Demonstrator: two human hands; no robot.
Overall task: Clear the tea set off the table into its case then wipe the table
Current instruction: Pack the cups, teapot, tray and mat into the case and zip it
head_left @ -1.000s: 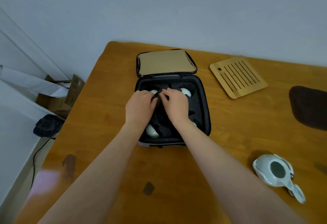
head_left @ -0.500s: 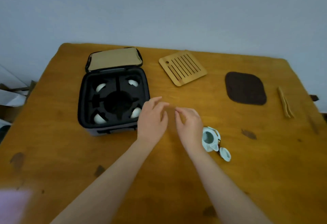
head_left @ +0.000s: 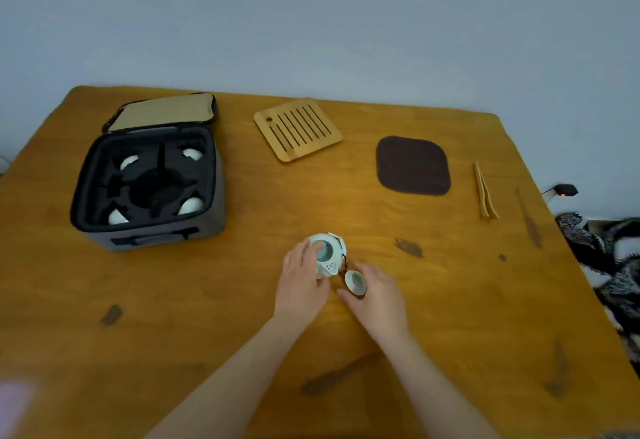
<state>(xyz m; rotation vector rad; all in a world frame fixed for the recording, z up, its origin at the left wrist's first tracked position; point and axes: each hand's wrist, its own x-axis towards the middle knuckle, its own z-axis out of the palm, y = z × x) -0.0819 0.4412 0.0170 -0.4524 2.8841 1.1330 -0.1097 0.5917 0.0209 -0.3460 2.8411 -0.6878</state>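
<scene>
The left hand (head_left: 300, 279) has its fingers spread and curved against the near-left side of the teapot (head_left: 328, 255), thumb up at the rim; they touch the pot, but a closed grasp cannot be made out. The right hand (head_left: 377, 291) lies just right of it, fingers loosely cupped around the lid (head_left: 355, 282), which sits upside down on the table (head_left: 207, 317), touching the fingertips. Whether the lid is pinched or only touched cannot be told. A dark cord runs between lid and pot. The pot stands open, pale, with strainer holes showing near its spout on the near side.

Well to the left of the hands and farther off stands the case (head_left: 149, 192), lid flap thrown back, its black foam holding four white cups (head_left: 189, 206), one in each corner; the round middle hollow is bare. Beyond the hands lies a slatted wooden tray (head_left: 298, 129). Beyond and to the right is a dark brown cloth (head_left: 412, 165), flat. Farther right, near the table edge, lie wooden tongs (head_left: 485, 192). Dark smears mark the table around both forearms.
</scene>
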